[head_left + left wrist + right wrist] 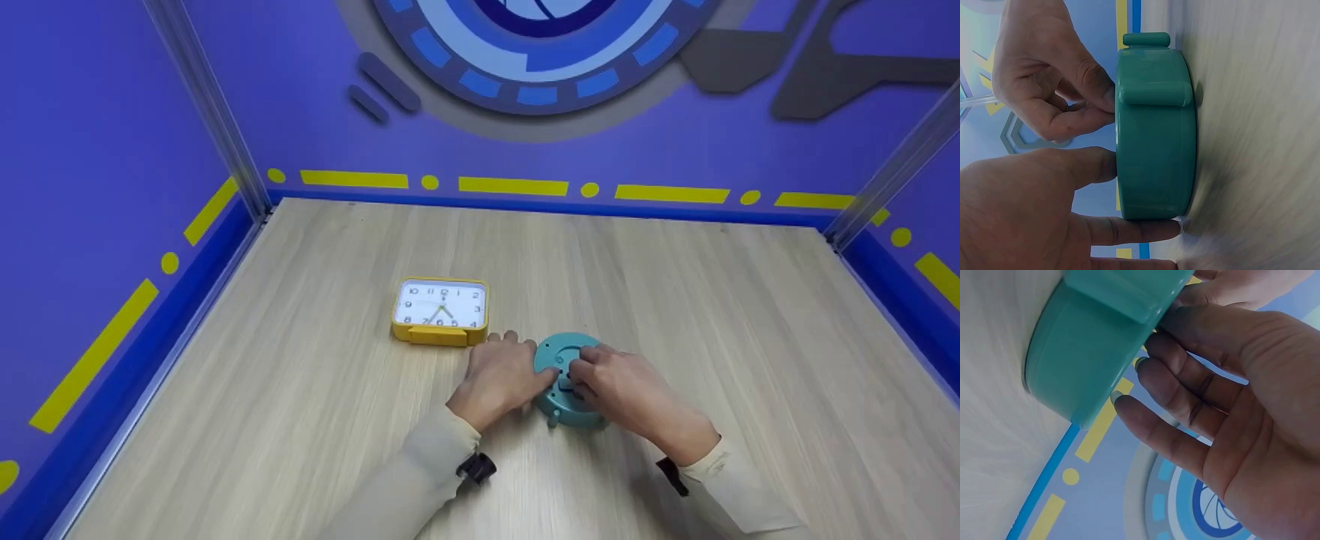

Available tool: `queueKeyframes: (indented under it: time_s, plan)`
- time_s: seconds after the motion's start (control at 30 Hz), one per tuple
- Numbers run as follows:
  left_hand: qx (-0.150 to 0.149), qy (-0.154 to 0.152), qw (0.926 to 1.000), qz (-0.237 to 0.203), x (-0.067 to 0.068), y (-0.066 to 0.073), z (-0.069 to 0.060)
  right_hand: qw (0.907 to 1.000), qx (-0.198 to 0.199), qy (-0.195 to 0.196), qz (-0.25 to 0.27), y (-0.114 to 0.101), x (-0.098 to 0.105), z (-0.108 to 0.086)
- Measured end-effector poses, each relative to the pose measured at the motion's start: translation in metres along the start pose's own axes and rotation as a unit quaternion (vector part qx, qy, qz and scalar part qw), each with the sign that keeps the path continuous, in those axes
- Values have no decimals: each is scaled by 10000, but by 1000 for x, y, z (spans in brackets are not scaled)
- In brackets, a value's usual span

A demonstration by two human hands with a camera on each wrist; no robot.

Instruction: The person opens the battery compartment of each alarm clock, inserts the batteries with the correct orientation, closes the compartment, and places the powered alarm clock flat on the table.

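Observation:
A round teal clock lies on the table with its recessed back facing up. Stubby legs stick out from its rim in the left wrist view. My left hand steadies the clock at its left side, thumb on the back's edge and index finger along the rim. Over the middle of the back, my right hand has its thumb and index finger pinched together at a small part, which the fingertips hide. Its other fingers are bent beside the rim in the right wrist view.
A yellow rectangular alarm clock lies face up, just beyond the left hand and to its left. Blue panels with yellow marks wall in the wood-grain table at the back and both sides.

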State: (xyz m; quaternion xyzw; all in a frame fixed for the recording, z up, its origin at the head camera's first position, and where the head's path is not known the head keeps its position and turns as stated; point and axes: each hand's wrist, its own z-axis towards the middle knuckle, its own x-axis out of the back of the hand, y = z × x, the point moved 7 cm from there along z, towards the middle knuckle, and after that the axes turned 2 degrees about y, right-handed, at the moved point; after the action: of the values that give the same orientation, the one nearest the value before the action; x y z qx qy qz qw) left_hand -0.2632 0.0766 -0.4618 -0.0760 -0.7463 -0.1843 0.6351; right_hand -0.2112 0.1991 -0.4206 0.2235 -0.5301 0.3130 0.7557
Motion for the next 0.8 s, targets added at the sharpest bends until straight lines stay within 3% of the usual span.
queueKeyframes:
  time_s: [0.37, 0.53, 0.67, 0.8]
  plan:
    - [1, -32, 10000, 5, 0, 0, 0, 9998, 46, -81, -162, -1, -1, 1]
    - [4, -1, 10000, 24, 0, -1, -1, 9999, -18, -147, 14, 1, -1, 0]
    - [-6, -2, 10000, -31, -1, -1, 0, 9987, -362, -176, 311, 10, 4, -2]
    - [-18, -33, 10000, 10, 0, -1, 0, 9926, -1176, -240, 205, 25, 11, -5]
